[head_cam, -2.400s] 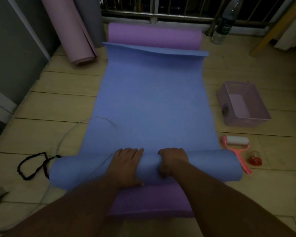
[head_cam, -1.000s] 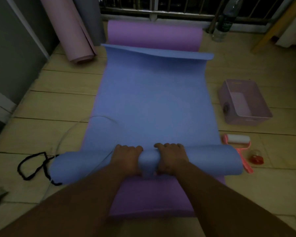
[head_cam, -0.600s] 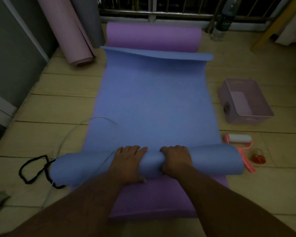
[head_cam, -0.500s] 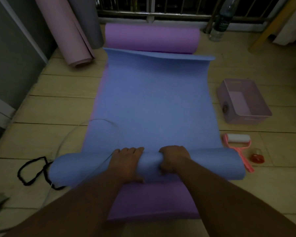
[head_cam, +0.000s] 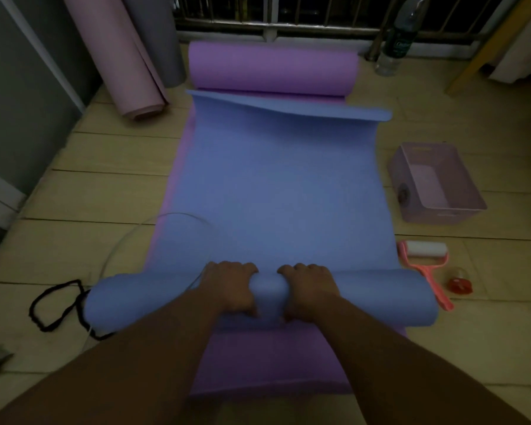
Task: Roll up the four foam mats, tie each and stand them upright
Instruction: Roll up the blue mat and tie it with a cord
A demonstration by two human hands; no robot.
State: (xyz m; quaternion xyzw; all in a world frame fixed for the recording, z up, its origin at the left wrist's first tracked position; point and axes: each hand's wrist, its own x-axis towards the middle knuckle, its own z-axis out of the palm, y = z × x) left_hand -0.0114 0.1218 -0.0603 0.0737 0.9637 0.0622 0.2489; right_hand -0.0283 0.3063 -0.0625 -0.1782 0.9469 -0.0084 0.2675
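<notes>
- The left hand [head_cam: 232,288] had lain flatter on the roll half a second earlier. At inspection its fingers were curled over the top of the rolled end of the blue mat [head_cam: 380,297], thumb on the near side, grasping it.
- The right hand [head_cam: 310,289] kept the same kind of hold, fingers hooked over the crest and clamped on the roll. It sat near the left hand, with a short bulge of roll between the two.
- The roll's right end lay across the handle of the lint roller [head_cam: 423,256], much as it had 2.4 seconds before. Judgement: little ground was gained, and the hands were squeezing the core tighter rather than rolling forward.
- Most of the blue mat remained flat, so this mat was far from tied or stood up. The black cord [head_cam: 56,305] lay on the floor [head_cam: 74,194] at the roll's left end, unused.
- The roll lay crosswise under both hands and ran well past them to left and right. The flat part stretched away beyond the fingertips. The purple mat [head_cam: 273,363] showed bare beneath the forearms.
</notes>
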